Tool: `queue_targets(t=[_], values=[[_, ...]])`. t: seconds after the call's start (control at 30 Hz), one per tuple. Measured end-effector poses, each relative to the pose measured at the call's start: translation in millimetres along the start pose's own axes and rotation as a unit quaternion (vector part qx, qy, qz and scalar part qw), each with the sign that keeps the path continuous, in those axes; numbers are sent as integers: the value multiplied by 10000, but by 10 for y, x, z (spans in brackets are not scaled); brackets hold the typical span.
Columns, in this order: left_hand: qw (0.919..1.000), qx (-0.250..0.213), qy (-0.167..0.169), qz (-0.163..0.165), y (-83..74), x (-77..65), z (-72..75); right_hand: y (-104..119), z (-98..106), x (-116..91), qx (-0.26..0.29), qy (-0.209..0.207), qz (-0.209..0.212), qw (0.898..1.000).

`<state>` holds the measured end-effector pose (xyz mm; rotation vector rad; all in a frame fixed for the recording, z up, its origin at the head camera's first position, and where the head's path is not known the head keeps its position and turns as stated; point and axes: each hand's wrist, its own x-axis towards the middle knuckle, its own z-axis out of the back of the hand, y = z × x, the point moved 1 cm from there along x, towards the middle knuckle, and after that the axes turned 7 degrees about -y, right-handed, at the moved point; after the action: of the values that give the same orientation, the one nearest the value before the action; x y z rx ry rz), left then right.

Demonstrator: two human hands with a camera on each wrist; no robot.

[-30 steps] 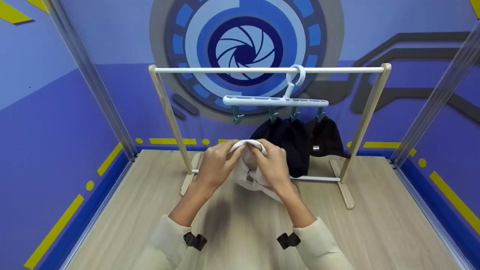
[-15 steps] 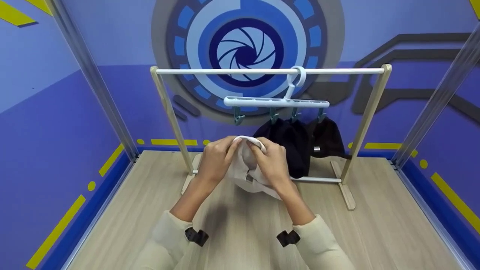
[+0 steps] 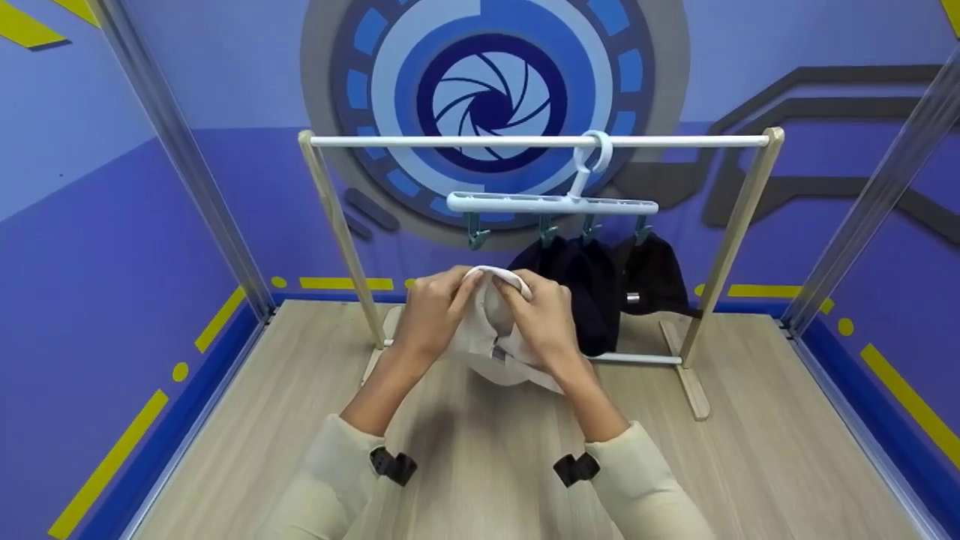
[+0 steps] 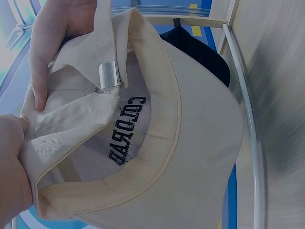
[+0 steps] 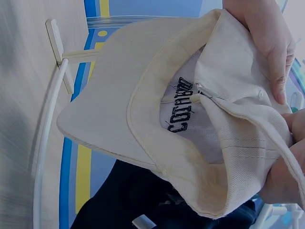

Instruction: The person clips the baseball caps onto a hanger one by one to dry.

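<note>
A cream-coloured baseball cap (image 3: 486, 366) is held up in front of the rack by both hands. My left hand (image 3: 429, 311) pinches its crown edge on the left, and my right hand (image 3: 546, 311) grips the same folded edge from the right, thumbs towards the middle. In the left wrist view the brim (image 4: 207, 105) points down, and a back strap with a metal buckle (image 4: 108, 75) shows near the fingers. Dark stitched lettering (image 4: 127, 131) is seen inside the crown. A green clip (image 3: 477, 232) hangs from the white hanger (image 3: 517, 202) just above the hands.
The hanger hooks over the top bar (image 3: 405, 141) of a wooden rack. A black cap (image 3: 592, 300) and a dark brown cap (image 3: 651, 274) hang from its clips on the right. Blue patterned walls (image 3: 90, 247) surround the wooden table (image 3: 495, 465).
Both hands have risen slightly with the cream cap, towards the hanger. Their hold on the folded edge looks the same, and the hanging caps have not moved.
</note>
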<state>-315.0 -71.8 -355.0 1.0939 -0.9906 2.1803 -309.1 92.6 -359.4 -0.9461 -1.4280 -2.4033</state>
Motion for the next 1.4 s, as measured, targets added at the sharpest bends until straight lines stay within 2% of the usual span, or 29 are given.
queue_targets(t=[0.63,0.83,1.17,1.4], values=[[9998,-98,122,159,44,79,-2,6,-40,74,-130,24,-306,9994],[9998,-20,-8,205,59,78,8,12,-63,82,-149,67,-244,9996],[9997,22,48,235,78,91,1,9,-73,97,-201,30,-248,9995],[9991,59,165,390,91,113,-10,-10,-81,118,-228,81,-331,9992]])
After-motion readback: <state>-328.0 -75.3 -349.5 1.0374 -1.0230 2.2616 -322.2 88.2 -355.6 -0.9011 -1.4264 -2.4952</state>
